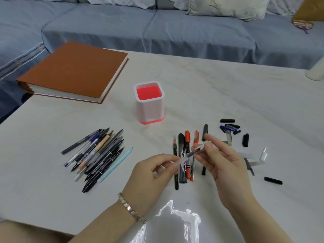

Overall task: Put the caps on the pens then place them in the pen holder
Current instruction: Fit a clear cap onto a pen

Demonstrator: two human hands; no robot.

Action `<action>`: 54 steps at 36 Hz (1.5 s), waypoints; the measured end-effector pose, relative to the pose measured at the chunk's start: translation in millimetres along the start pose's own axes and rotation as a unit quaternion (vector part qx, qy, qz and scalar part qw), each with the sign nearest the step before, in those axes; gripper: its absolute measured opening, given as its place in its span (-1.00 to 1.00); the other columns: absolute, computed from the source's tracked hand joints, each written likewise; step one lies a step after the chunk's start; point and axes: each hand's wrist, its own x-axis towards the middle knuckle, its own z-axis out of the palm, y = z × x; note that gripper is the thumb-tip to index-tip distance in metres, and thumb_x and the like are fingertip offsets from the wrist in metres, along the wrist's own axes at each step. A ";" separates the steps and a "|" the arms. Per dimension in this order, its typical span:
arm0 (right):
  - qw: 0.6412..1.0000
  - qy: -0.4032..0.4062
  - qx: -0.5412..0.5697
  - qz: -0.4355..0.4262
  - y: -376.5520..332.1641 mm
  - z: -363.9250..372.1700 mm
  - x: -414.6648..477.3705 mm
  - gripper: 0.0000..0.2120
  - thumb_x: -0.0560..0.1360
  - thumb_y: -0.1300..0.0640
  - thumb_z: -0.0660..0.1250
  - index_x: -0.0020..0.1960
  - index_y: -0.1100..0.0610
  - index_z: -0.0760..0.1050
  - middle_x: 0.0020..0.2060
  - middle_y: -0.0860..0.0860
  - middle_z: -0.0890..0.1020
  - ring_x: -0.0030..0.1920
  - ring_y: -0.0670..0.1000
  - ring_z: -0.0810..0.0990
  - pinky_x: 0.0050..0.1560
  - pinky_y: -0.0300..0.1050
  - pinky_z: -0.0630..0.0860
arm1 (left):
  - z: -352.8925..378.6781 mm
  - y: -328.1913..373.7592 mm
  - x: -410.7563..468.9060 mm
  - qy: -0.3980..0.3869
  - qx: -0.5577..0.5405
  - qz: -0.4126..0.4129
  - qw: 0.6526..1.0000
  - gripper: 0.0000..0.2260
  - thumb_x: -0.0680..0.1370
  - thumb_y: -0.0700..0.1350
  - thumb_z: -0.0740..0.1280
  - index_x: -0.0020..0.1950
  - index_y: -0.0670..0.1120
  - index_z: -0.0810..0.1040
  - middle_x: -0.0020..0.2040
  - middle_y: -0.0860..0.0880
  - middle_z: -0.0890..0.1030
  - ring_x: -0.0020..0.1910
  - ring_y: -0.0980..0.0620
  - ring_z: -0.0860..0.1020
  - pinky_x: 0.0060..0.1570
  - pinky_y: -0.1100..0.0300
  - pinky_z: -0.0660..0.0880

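Holding one clear pen [188, 155] near the holder [149, 102]: left hand [152, 174] gripped the barrel, right hand [219, 158] pinched the cap. Misaligned push might slip.

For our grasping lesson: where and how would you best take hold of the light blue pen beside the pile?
Probably pinch the light blue pen across mid-barrel, fingers coming from above. It lies flat on the table; its right side is free, the pile crowds its left.

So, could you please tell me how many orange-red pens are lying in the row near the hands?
2: an orange marker beside the black marker, and a slimmer orange pen just right of it, both partly hidden by the hands.
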 end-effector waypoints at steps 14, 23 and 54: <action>1.000 -0.014 0.018 0.007 -3.4 -0.6 -2.3 -0.81 0.49 0.26 0.24 -0.05 0.05 0.58 -0.29 0.06 0.70 -0.21 -0.01 0.69 -0.15 -0.22 0.63 | -0.9 1.7 -1.4 0.010 0.044 0.030 0.999 -0.72 0.42 -0.13 0.39 -0.30 0.30 0.57 -0.29 0.26 0.62 -0.39 0.32 0.48 -0.30 0.52 0.37; 0.992 -0.024 0.105 0.070 -5.5 -2.4 -2.7 -0.81 0.50 0.26 0.19 -0.05 0.09 0.57 -0.30 0.06 0.68 -0.26 -0.02 0.69 -0.30 -0.25 0.60 | -1.2 3.3 -1.7 0.011 0.047 0.047 0.998 -0.73 0.42 -0.17 0.39 -0.22 0.26 0.56 -0.31 0.36 0.59 -0.35 0.36 0.50 -0.30 0.56 0.34; 0.998 -0.049 -0.007 -0.027 4.6 12.9 -13.3 -0.82 0.47 0.31 0.20 -0.04 0.13 0.52 -0.36 0.06 0.69 -0.22 0.00 0.70 -0.26 -0.29 0.59 | 2.4 5.5 -2.2 -0.016 -0.100 -0.065 0.993 -0.75 0.43 -0.33 0.33 -0.31 -0.01 0.65 -0.54 0.06 0.55 -0.61 0.17 0.29 -0.58 0.42 0.26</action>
